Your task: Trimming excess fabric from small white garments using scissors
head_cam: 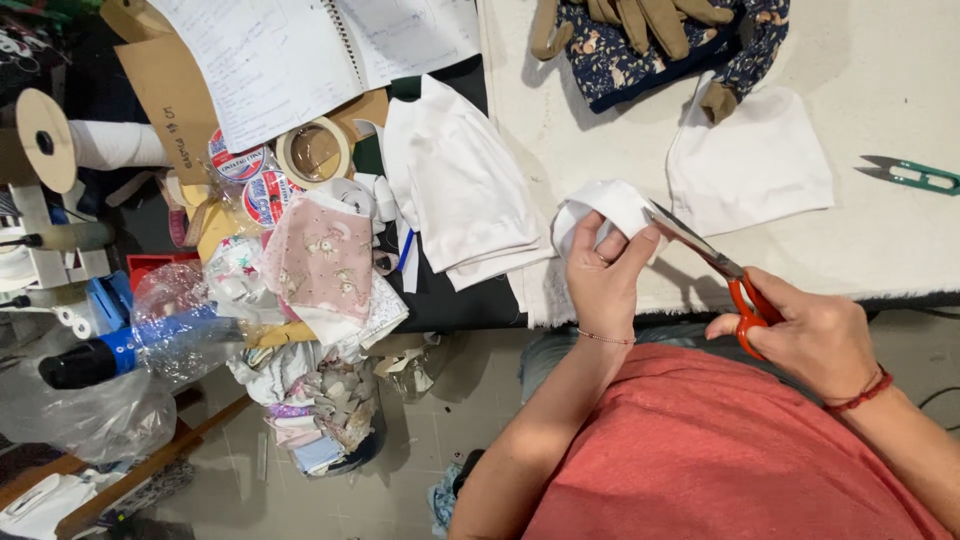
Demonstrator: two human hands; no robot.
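My left hand (603, 278) pinches a small folded piece of white fabric (603, 205), held up near the table's front edge. My right hand (810, 332) grips red-handled scissors (715, 262) with fingers through the loops. The blades point up-left and their tip meets the white fabric beside my left thumb. A flat white cut piece (755, 160) lies on the cream table cover (890, 250) just behind the scissors.
A stack of folded white pieces (462, 190) lies left of my hands. A navy printed garment (650, 45), green thread snips (915, 175), an open notebook (270, 55), tape rolls (313, 150), pink printed fabric (320, 262) and a scrap-filled bin (325, 420) are around.
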